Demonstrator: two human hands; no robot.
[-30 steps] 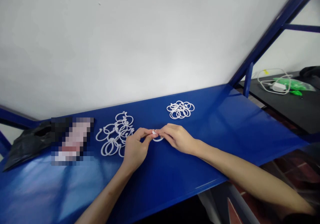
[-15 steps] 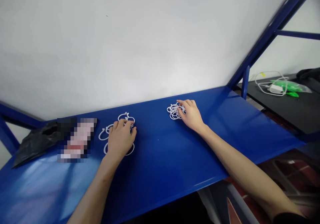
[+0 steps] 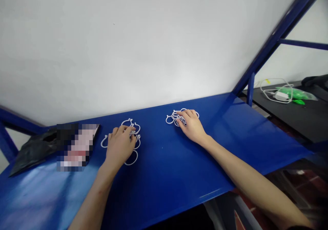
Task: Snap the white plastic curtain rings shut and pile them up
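Observation:
On the left of the blue table (image 3: 164,175), my left hand (image 3: 120,144) rests palm down over several white open rings (image 3: 131,159), thin hoops with small knobbed ends at a gap. Its fingers are spread and bent, and it covers part of the rings. Farther right, my right hand (image 3: 191,124) lies over a second group of white rings (image 3: 170,120), which overlap one another. Those fingers are apart too, with the tips touching the rings. What lies under both palms is hidden.
A black plastic bag (image 3: 30,151) and a blurred-out flat item (image 3: 79,144) lie at the table's left. The white wall (image 3: 153,52) borders the back edge. Beyond the blue frame post (image 3: 251,90), a black surface holds a white charger with cable (image 3: 281,95) and a green packet (image 3: 298,93).
Under my right hand, the tight heap of rings has spread wider, some now showing left and right of the hand. Rings by my left hand have shifted slightly.

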